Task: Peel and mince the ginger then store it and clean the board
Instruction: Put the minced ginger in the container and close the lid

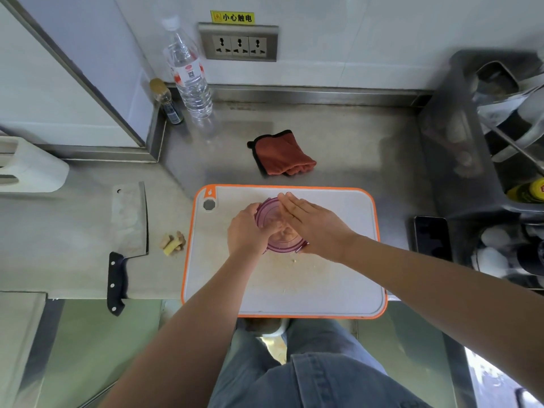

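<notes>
A round purple-tinted container (269, 212) with its lid on stands on the white, orange-rimmed cutting board (338, 275). My left hand (245, 231) grips the container's left side. Flat on top of the lid lies my right hand (313, 223), fingers straight and together. What is inside the container is mostly hidden by my hands. Pale ginger smears and a few crumbs (293, 261) mark the board in front of the container. Ginger peel scraps (173, 242) lie on the counter left of the board. A cleaver (129, 228) with a black handle rests further left.
A folded red-brown cloth (281, 154) lies behind the board. A water bottle (188, 69) and a small dark bottle (167, 103) stand at the back left. A black phone (431, 237) lies right of the board, beside a dark rack of utensils (500, 142). A white knife block (29, 169) sits far left.
</notes>
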`<state>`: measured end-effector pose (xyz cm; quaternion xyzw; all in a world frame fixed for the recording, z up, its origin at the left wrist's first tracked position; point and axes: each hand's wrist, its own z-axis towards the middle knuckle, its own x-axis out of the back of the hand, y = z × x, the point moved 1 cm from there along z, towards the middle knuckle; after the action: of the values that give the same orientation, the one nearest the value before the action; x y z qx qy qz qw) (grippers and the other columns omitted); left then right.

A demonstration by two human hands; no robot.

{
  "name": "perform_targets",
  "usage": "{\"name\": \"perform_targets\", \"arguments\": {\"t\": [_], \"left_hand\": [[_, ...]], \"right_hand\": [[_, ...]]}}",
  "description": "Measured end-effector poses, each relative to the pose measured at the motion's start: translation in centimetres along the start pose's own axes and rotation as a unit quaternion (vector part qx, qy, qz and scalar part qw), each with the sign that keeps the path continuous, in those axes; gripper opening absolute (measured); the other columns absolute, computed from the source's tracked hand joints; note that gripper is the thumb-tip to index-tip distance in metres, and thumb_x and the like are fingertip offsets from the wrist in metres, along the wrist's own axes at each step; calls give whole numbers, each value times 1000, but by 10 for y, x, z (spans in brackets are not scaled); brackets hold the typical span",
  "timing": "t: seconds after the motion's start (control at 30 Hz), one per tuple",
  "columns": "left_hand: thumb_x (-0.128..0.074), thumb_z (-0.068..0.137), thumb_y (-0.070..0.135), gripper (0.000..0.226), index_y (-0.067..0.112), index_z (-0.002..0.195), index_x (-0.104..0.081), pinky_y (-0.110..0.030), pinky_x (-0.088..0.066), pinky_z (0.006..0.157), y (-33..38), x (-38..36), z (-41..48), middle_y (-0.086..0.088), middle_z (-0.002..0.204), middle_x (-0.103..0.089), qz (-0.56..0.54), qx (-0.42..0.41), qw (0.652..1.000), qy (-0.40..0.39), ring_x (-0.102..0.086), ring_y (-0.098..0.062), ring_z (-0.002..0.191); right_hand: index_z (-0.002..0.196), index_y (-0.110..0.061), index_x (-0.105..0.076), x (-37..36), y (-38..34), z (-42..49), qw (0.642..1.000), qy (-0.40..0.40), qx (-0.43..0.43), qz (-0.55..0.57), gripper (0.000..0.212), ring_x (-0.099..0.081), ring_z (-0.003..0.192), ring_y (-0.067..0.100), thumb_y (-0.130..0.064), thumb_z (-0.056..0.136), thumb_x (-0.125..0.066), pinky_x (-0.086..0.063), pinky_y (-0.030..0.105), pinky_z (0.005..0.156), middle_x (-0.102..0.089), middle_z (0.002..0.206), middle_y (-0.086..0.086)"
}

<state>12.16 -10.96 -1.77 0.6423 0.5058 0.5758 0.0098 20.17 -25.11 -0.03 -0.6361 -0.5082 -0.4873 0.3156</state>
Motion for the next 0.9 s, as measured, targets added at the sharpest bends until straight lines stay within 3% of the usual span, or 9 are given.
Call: {"name": "perform_targets", "arguments": {"t": [0.17,0.27,0.33,0.4,0.63,0.9], "left_hand": [[-65,80,56,67,15,130,-45,-34,-46,82,-1,-2,-10,-6,125,-57,41,23,999,20,-58,-27,110],[-48,82,71,66,11,106,-53,-33,-42,66,-7,9,-24,-7,106,-62,148,52,986,59,-62,-28,93],[-29,82,80,74,12,80,-59,-30,-41,61,-16,13,-28,-5,82,-65,209,72,975,-5,-60,-25,75],[-21,79,84,79,14,65,-54,-29,-41,61,-20,9,-31,-3,68,-58,194,92,973,-80,-56,-23,69],[-20,90,71,73,8,66,-48,-31,-37,61,-23,-14,-17,-2,60,-44,102,113,971,-184,-48,-23,65],[-22,94,65,66,12,59,-41,-30,-31,49,-22,-17,-18,-4,57,-42,53,105,975,-190,-42,-19,52]], "right_hand": [[150,-2,-7,4,-1,-1,1000,-9,-9,9,98,0,147,27,-51,84,-61,-2,32,117,2,159,15],[150,-3,0,3,-1,-2,1000,-4,-8,17,98,6,147,26,-52,87,-57,0,31,118,8,159,14],[150,-4,-1,6,-2,-4,1000,4,-6,29,97,6,147,25,-51,87,-57,1,29,116,8,159,14],[150,-4,-3,8,-1,-6,999,13,-1,41,96,5,147,25,-50,86,-58,3,26,112,7,159,13],[151,-7,-5,11,-1,-6,996,-1,-7,94,97,5,147,21,-46,84,-64,-3,22,110,7,159,9],[151,-9,-2,-3,3,-3,993,-1,1,119,100,11,147,19,-49,83,-64,3,23,112,11,159,6]]}}
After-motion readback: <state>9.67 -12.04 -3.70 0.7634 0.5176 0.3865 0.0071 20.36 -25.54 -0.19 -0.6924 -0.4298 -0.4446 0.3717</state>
